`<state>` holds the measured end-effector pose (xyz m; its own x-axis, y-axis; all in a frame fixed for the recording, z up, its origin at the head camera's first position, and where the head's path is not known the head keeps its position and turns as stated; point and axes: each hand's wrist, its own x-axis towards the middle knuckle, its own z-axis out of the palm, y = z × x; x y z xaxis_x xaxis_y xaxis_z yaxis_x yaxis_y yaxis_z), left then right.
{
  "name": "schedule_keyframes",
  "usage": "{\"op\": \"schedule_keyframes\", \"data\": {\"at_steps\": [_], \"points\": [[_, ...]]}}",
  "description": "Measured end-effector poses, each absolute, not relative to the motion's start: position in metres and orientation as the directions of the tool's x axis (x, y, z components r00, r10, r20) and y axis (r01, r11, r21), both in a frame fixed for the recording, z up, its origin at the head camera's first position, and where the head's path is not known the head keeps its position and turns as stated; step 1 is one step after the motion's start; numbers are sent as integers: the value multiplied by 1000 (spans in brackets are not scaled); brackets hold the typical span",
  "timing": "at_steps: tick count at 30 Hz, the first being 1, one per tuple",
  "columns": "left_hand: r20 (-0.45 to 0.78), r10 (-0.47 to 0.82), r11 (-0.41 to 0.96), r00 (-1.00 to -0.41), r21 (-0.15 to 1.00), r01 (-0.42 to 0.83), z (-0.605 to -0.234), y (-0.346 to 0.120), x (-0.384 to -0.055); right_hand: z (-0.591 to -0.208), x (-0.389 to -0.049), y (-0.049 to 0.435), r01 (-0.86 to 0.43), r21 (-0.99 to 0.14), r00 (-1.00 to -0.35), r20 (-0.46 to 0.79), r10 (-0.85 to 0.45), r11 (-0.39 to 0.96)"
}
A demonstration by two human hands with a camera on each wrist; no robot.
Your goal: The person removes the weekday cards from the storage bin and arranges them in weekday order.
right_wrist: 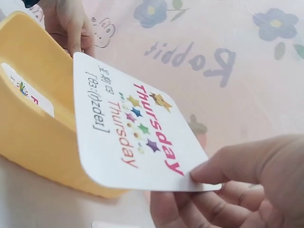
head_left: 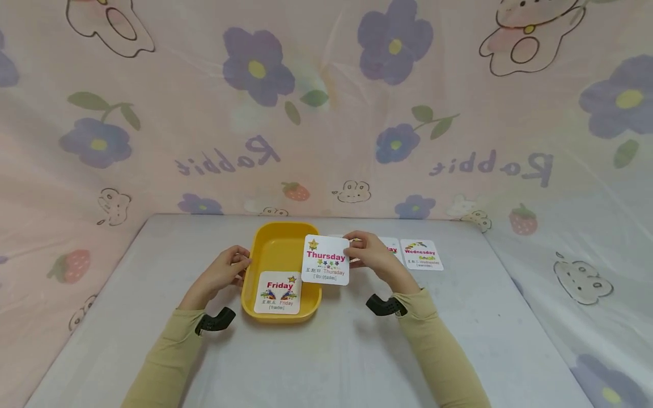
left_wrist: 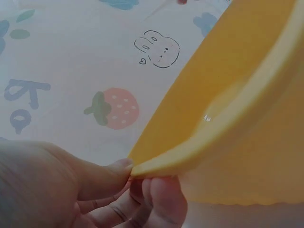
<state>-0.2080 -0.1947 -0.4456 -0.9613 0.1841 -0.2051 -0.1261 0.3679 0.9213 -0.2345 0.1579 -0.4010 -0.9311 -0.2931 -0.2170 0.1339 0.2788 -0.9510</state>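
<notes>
Below the frame's middle, slightly left: yellow tray (head_left: 272, 255) on the white tabletop (head_left: 326, 368).
Left hand (head_left: 224, 273): at the tray's left side, thumb and fingers pinching its rim.
Right hand (head_left: 376, 256): right of the tray, pinching the Thursday card by its right edge.
Thursday card (head_left: 325, 275): held face up, overlapping the tray's right rim in the head view.
Friday card (head_left: 278, 294): in the tray's lower part.
Wednesday card (head_left: 422, 258): right of the right hand, on the tabletop, beside a partly hidden card (head_left: 391, 243).
</notes>
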Motion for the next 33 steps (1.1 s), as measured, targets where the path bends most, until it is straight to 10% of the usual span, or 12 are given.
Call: {"op": "schedule_keyframes", "data": {"at_steps": [33], "points": [[-212, 185, 350, -960, 927, -137, -447, -195, -209, -470, -214, 207, 142, -902, -942, -250, -224, 407]]}}
